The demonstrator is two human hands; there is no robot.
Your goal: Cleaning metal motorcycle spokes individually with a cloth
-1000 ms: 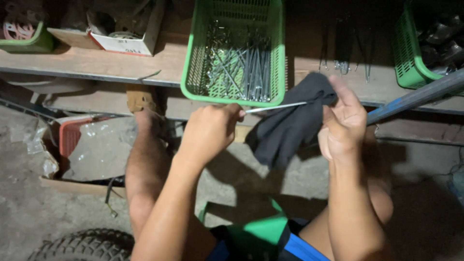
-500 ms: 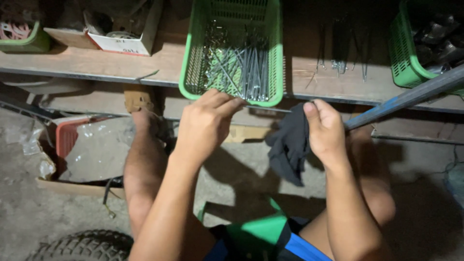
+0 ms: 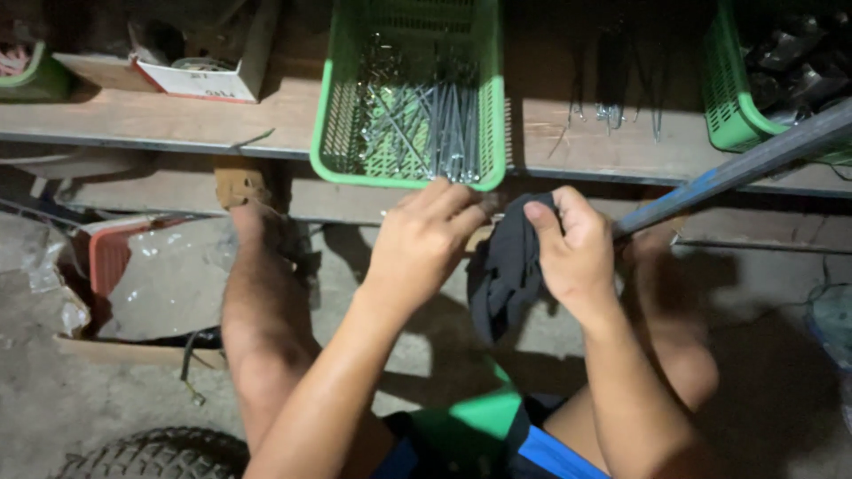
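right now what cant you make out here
- Head view: whether the left hand grips anything; its fingertips are curled under.
- Lower dark cloth: folded, in shadow beside the right hand.
- Right-hand green basket: cut by the edge, contents too dark.
- Tyre: cut by the bottom edge.

ahead of left fingers (image 3: 444,200): green basket (image 3: 324,133) rim blocks, touching | right of right fingers (image 3: 555,213): slanted blue bar (image 3: 745,164) crosses | between hands: dark cloth (image 3: 506,270) hangs | below fingers: open room down to floor (image 3: 160,284) | shelf (image 3: 550,142) beyond basket bare
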